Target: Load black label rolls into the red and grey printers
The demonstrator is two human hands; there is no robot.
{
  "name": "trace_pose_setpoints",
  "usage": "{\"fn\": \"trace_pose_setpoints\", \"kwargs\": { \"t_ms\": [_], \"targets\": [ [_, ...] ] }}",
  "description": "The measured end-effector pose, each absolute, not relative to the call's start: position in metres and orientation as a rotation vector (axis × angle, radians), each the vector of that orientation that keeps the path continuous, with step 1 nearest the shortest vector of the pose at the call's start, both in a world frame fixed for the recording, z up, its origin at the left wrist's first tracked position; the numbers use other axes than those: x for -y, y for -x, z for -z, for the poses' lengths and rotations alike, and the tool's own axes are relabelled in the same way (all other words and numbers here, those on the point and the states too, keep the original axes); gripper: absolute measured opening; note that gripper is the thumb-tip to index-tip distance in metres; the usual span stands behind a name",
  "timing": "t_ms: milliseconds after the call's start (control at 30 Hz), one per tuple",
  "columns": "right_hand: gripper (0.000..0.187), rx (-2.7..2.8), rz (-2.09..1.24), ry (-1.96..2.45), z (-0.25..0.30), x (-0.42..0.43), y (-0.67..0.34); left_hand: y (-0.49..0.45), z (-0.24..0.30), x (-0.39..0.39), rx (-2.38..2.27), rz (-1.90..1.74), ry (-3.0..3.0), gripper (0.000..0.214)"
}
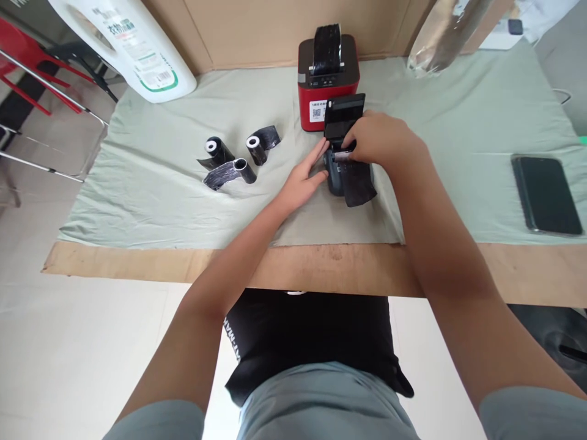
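Note:
A small dark printer-like device stands on the cloth with its black lid raised. Against its left side rests my left hand, fingers stretched out and holding nothing. My right hand reaches into the device from the right, its fingers curled and pressed together; what they grip inside is hidden. From beneath those fingers a wide black strip hangs over the device's front. Left of my hands lie three small black rolls with loose tails: one roll, a second roll and a third roll.
Right behind the device stands a red and black machine with a black roll on top. A white detergent jug is at the back left, a black phone at the right. Cardboard lines the back. The table's wooden edge runs in front.

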State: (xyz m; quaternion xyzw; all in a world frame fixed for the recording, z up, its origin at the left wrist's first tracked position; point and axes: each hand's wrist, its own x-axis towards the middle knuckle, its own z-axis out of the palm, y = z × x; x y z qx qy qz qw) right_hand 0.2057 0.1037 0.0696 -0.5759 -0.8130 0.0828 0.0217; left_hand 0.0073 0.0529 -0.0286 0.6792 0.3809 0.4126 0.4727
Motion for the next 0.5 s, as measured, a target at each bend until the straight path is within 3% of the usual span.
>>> {"fn": "trace_pose_setpoints", "kwargs": {
  "t_ms": [233, 433, 500],
  "targets": [
    [0.031, 2.606, -0.267, 1.801, -0.08, -0.099, -0.204, -0.009, 0.019, -0.045, -0.972, -1.026, -1.658, 0.073],
    [0.021, 2.49, -0.356, 1.559, -0.111, -0.074, -0.209, -0.003, 0.02, -0.043, -1.051, -1.286, -1.651, 0.04],
    [0.017, 2.469, -0.455, 1.435, -0.119, -0.068, -0.207, 0.0, 0.017, -0.041, -1.053, -1.368, -1.647, 0.042]
  ]
}}
